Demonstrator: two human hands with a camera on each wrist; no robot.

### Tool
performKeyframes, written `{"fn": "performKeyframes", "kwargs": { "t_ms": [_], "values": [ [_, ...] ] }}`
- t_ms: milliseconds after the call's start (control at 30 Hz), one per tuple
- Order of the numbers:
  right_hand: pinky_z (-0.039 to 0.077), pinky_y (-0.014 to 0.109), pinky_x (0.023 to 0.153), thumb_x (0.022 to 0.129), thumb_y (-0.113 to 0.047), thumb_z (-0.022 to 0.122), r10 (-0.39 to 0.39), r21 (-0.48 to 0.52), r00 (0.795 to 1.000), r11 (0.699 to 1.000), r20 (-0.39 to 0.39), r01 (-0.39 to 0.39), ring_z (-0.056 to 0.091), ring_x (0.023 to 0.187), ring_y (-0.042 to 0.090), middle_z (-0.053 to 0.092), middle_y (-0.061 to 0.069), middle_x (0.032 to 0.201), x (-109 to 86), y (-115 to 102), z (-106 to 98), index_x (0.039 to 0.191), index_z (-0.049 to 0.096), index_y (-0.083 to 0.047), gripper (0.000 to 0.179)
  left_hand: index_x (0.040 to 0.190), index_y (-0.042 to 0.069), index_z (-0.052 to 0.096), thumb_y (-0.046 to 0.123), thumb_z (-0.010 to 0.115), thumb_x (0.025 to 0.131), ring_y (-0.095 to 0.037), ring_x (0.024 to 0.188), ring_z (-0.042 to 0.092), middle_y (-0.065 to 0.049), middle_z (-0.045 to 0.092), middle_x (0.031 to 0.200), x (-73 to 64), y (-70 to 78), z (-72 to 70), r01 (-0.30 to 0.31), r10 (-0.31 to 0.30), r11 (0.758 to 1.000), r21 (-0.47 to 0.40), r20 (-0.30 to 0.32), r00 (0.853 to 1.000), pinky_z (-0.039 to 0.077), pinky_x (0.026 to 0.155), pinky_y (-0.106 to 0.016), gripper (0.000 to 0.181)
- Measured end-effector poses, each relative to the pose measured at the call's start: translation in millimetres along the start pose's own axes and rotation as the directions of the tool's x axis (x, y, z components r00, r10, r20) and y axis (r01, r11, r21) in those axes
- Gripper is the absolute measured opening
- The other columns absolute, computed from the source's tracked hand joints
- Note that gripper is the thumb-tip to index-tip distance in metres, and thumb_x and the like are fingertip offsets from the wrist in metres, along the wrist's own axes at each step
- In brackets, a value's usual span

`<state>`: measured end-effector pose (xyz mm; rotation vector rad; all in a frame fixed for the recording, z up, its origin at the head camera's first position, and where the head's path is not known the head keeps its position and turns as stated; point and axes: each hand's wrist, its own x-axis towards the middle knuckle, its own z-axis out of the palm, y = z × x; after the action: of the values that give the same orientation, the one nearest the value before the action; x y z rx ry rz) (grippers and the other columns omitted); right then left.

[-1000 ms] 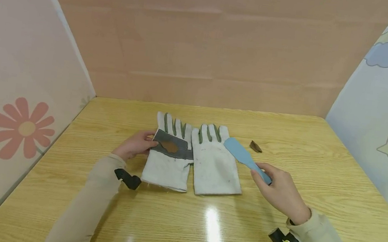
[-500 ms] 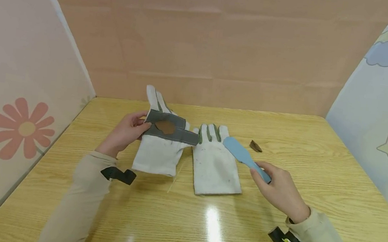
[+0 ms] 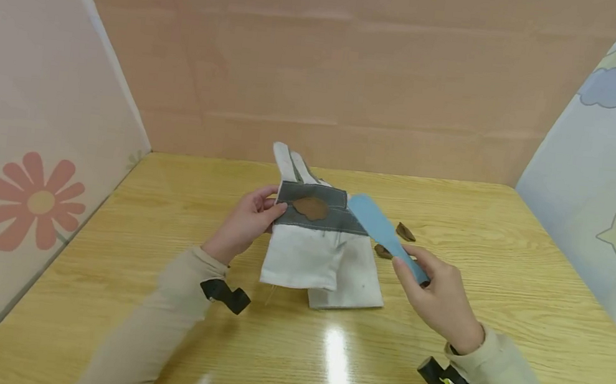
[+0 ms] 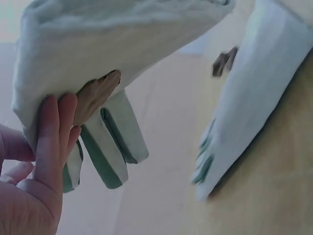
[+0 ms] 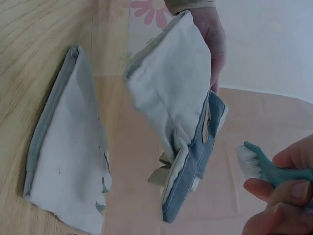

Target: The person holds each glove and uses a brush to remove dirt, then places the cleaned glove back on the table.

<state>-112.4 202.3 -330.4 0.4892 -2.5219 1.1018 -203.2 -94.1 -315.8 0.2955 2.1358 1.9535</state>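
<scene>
A white work glove (image 3: 301, 257) with a grey palm panel is lifted and tilted. My left hand (image 3: 245, 223) pinches its side edge, thumb on the panel and fingers behind. A brown scallop-edged patch (image 3: 310, 208) shows on the panel; another brown piece (image 4: 98, 95) shows on the glove's other side in the left wrist view. My right hand (image 3: 441, 293) grips a light-blue brush (image 3: 378, 224), whose white bristles (image 5: 248, 161) show in the right wrist view. The brush's head is close to the glove's right edge; contact cannot be told. A second white glove (image 3: 363, 279) lies flat, partly hidden behind the lifted one.
Two brown, dry leaf-like bits (image 3: 405, 231) lie on the wooden table (image 3: 478, 235) near the brush. A pinkish-brown sheet (image 3: 319, 80) stands behind the table, with patterned side walls (image 3: 42, 201) left and right.
My left hand has raised the panelled glove off the table, first leftward, then right, over part of the other glove. The brush has shifted slightly up and left.
</scene>
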Motion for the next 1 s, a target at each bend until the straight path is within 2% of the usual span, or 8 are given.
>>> {"fn": "performKeyframes", "kwargs": {
  "t_ms": [200,400,567,733,867,1000],
  "values": [
    [0.024,0.014,0.036,0.088,0.001,0.058,-0.128,0.045,0.992,0.991,0.004,0.127,0.019,0.039,-0.010,0.037,-0.010,0.049,2.3,-9.5,10.4,0.109,0.064,-0.003,0.022,0.136,0.008,0.044,0.006,0.044,0.098,-0.006,0.073,0.065,-0.026,0.061,0.116,7.5,-11.1,23.7,0.046,-0.046,0.998,-0.035,0.026,0.999,0.054,0.063,-0.022,0.038],
    [0.024,0.012,0.035,0.089,-0.001,0.058,-0.137,0.057,0.989,0.989,0.053,0.134,0.018,0.039,-0.012,0.038,-0.012,0.049,2.6,-12.7,18.5,0.111,0.063,-0.003,0.023,0.136,0.010,0.046,0.007,0.045,0.098,-0.003,0.071,0.064,-0.025,0.062,0.113,10.1,-15.9,38.8,0.070,-0.070,0.995,-0.078,0.001,0.998,0.053,0.063,-0.021,0.039],
    [0.025,0.012,0.036,0.089,-0.002,0.058,-0.165,0.044,0.984,0.986,0.066,0.163,0.020,0.038,-0.010,0.038,-0.013,0.050,4.0,-11.8,23.5,0.109,0.063,-0.003,0.021,0.136,0.011,0.046,0.007,0.046,0.097,-0.003,0.072,0.064,-0.023,0.063,0.112,8.8,-15.6,42.7,0.086,-0.088,0.992,-0.092,-0.016,0.996,0.053,0.063,-0.020,0.039],
    [0.025,0.011,0.037,0.089,-0.002,0.058,-0.193,0.019,0.979,0.981,0.071,0.192,0.019,0.040,-0.012,0.039,-0.012,0.050,5.8,-11.6,26.6,0.108,0.062,0.000,0.020,0.136,0.010,0.046,0.007,0.045,0.097,-0.004,0.073,0.064,-0.024,0.063,0.112,7.2,-14.4,44.4,0.084,-0.085,0.991,-0.100,-0.005,0.996,0.053,0.063,-0.020,0.038],
    [0.025,0.012,0.037,0.088,-0.002,0.059,-0.184,-0.009,0.981,0.983,0.067,0.185,0.018,0.042,-0.014,0.038,-0.012,0.051,6.2,-10.6,26.7,0.107,0.063,0.001,0.019,0.137,0.012,0.045,0.007,0.045,0.098,-0.005,0.075,0.064,-0.025,0.062,0.114,6.5,-14.1,44.5,0.077,-0.078,0.991,-0.108,-0.006,0.997,0.053,0.065,-0.021,0.039],
    [0.025,0.013,0.037,0.088,-0.003,0.059,-0.144,-0.032,0.988,0.989,0.055,0.146,0.018,0.042,-0.013,0.037,-0.011,0.050,6.3,-8.9,24.4,0.107,0.064,0.000,0.019,0.138,0.014,0.044,0.008,0.044,0.098,-0.005,0.075,0.064,-0.022,0.063,0.112,6.5,-14.5,43.6,0.077,-0.080,0.990,-0.120,-0.019,0.997,0.054,0.065,-0.022,0.041]
  ]
}}
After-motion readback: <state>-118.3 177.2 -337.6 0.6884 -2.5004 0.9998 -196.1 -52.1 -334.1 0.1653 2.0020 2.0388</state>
